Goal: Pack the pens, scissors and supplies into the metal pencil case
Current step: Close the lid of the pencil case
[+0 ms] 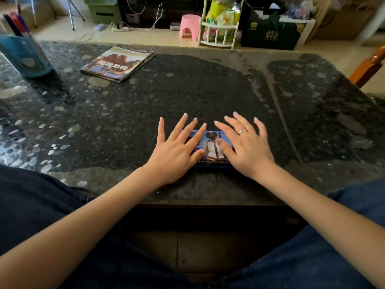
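Dark speckled stone table (208, 84) takes up most of the view. Booklet stack (118, 64) lies far left, teal pen holder (25, 56) with pens sits at the left edge. Metal pencil case (210, 148) lies lid-closed near the front edge, printed lid up. Left hand (177, 149) and right hand (248, 149) rest flat on its two ends, fingers spread straight, gripping nothing. Ring (242, 131) on the right hand.
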Tool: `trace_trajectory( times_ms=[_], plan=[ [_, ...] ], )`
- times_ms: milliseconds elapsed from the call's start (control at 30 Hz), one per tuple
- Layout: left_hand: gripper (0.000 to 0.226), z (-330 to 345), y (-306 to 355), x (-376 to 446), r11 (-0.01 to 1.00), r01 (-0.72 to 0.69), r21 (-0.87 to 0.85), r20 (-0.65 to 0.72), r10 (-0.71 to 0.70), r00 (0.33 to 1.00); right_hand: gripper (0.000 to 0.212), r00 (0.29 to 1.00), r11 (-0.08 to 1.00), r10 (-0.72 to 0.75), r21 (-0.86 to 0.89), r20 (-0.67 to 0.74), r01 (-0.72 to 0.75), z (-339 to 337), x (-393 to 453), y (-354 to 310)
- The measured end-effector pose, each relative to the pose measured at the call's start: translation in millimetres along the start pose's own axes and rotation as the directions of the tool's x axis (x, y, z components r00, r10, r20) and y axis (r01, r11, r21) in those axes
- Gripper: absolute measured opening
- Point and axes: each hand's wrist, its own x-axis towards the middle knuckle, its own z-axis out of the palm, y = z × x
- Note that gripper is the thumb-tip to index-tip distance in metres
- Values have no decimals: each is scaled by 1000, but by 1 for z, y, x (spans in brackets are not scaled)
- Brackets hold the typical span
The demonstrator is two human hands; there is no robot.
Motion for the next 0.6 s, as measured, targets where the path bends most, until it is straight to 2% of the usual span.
trace_trajectory(
  times_ms=[100, 167, 233, 300, 433, 533, 600],
  plan=[
    [69, 0, -1, 0, 999, -4, -37, 16, 5, 1000, 60, 999, 999, -47, 14, -6, 47, -3, -1, 1],
    [73, -3, -3, 0, 975, 2, -221, 59, 12, 998, 68, 996, 984, -80, 165, 38, 73, -7, 0, 3],
    [74, -10, -8, 1, 881, 62, -470, 123, -4, 992, 78, 997, 921, -41, 388, 59, 15, -11, 1, 10],
    [77, -15, -16, -2, 815, 117, -568, 170, -24, 985, 85, 997, 873, 13, 484, 81, -51, -14, -2, 22],
    [84, -17, -27, -10, 867, 129, -482, 213, -27, 977, 99, 974, 950, 50, 290, 223, -115, -13, -16, 44],
    [90, -17, -29, -9, 911, 147, -385, 270, -41, 962, 87, 938, 978, 70, 161, 339, -131, -11, -21, 47],
    [92, -18, -27, -9, 922, 156, -355, 299, -46, 953, 80, 935, 990, 56, 101, 350, -97, -11, -22, 44]
  ],
)
